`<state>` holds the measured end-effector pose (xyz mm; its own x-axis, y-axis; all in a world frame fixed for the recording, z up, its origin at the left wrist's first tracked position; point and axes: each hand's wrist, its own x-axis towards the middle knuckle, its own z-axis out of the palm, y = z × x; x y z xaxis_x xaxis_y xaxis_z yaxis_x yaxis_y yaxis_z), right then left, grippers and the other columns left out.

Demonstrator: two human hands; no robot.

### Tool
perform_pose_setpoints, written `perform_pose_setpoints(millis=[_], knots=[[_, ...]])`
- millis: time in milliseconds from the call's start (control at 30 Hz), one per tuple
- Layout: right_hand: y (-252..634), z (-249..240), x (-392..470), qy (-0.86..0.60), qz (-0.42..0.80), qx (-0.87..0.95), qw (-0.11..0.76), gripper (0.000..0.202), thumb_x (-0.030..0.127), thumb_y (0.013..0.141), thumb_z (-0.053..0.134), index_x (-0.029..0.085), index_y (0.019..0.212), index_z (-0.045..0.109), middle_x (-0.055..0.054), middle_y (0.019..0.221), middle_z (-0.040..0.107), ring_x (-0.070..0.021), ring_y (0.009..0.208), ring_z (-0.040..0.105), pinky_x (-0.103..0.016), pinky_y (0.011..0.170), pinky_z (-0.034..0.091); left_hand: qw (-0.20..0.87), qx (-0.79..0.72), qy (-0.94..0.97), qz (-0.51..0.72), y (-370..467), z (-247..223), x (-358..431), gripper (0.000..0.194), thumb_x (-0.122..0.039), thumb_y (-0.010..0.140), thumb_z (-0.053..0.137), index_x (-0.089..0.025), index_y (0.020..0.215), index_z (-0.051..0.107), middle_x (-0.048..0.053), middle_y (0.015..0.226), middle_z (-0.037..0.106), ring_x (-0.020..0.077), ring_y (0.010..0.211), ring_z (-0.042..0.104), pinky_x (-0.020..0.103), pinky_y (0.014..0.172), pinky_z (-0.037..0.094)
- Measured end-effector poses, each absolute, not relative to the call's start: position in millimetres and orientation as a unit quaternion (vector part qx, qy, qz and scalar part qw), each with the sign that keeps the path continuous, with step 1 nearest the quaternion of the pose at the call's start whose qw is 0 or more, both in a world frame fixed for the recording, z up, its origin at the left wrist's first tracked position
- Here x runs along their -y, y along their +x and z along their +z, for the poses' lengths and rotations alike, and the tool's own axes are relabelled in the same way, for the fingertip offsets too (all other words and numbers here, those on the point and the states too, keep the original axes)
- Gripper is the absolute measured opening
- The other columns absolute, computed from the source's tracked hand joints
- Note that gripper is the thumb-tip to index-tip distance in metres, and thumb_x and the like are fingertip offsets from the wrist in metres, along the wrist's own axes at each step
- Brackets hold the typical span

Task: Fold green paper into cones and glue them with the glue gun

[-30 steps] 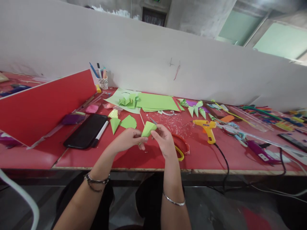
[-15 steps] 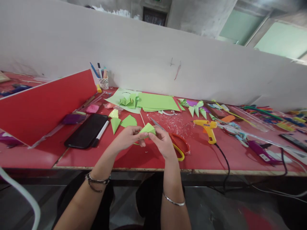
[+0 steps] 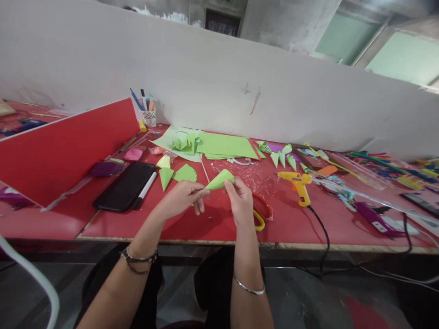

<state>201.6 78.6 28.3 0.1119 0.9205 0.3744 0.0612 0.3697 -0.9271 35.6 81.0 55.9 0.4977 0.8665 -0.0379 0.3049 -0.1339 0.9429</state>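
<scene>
A green paper cone (image 3: 220, 179) is held in the air between both hands, its narrow tip toward the left. My left hand (image 3: 187, 197) pinches it at that tip. At the wide end, my right hand (image 3: 239, 196) grips its edge between thumb and fingers. Beyond my left hand lie another green cone (image 3: 165, 177) and a cut green piece (image 3: 185, 173). Scissors (image 3: 262, 210) with red and yellow handles are partly hidden behind my right hand.
A yellow glue gun (image 3: 297, 183) with a black cord lies to the right. On the left are a black phone (image 3: 125, 187), a marker (image 3: 144, 189) and a standing red board (image 3: 75, 146). Green sheets (image 3: 226, 146) and small green cones (image 3: 281, 157) lie farther back.
The green paper has gone from a short folded shape to a longer visible cone. My right hand has moved slightly right, away from my left hand.
</scene>
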Motion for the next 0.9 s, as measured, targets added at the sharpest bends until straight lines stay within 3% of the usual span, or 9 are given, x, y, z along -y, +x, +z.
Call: perform_pose_setpoints(millis=[300, 533, 767, 900], knots=[[202.1, 28.4, -78.4, -0.434, 0.357, 0.563, 0.605, 0.022, 0.034, 0.079, 0.053, 0.018, 0.065, 0.051, 0.003, 0.067, 0.044, -0.0096, 0.062, 0.041, -0.022, 0.059, 0.034, 0.496, -0.421, 0.72, 0.241, 26.8, 62.6, -80.4, 0.027, -0.029, 0.088, 0.039, -0.013, 0.074, 0.056, 0.0, 0.057, 0.064, 0.0094, 0.045, 0.059, 0.02, 0.051, 0.046], [200.2, 29.4, -78.2, -0.424, 0.357, 0.582, 0.596, 0.021, 0.033, 0.079, 0.052, 0.018, 0.065, 0.05, 0.003, 0.068, 0.042, -0.0098, 0.063, 0.041, -0.022, 0.06, 0.035, 0.421, -0.423, 0.778, 0.198, 18.5, 67.3, -77.0, 0.038, -0.036, 0.089, 0.034, -0.014, 0.069, 0.058, 0.001, 0.062, 0.067, 0.0097, 0.049, 0.06, 0.021, 0.057, 0.047], [203.7, 25.1, -78.7, -0.439, 0.36, 0.562, 0.601, 0.02, 0.035, 0.078, 0.054, 0.018, 0.067, 0.051, 0.003, 0.067, 0.044, -0.0096, 0.062, 0.041, -0.022, 0.059, 0.036, 0.398, -0.458, 0.778, 0.164, 1.5, 66.2, -78.9, 0.033, -0.034, 0.085, 0.039, -0.015, 0.066, 0.059, 0.0, 0.061, 0.067, 0.0097, 0.048, 0.06, 0.019, 0.053, 0.045], [201.4, 25.6, -78.4, -0.442, 0.365, 0.562, 0.597, 0.02, 0.036, 0.077, 0.054, 0.018, 0.069, 0.052, 0.003, 0.067, 0.045, -0.0097, 0.062, 0.042, -0.022, 0.059, 0.036, 0.306, -0.47, 0.804, 0.195, -8.5, 62.0, -82.6, 0.025, -0.031, 0.083, 0.043, -0.017, 0.08, 0.063, 0.001, 0.075, 0.068, 0.0123, 0.066, 0.062, 0.021, 0.064, 0.046]])
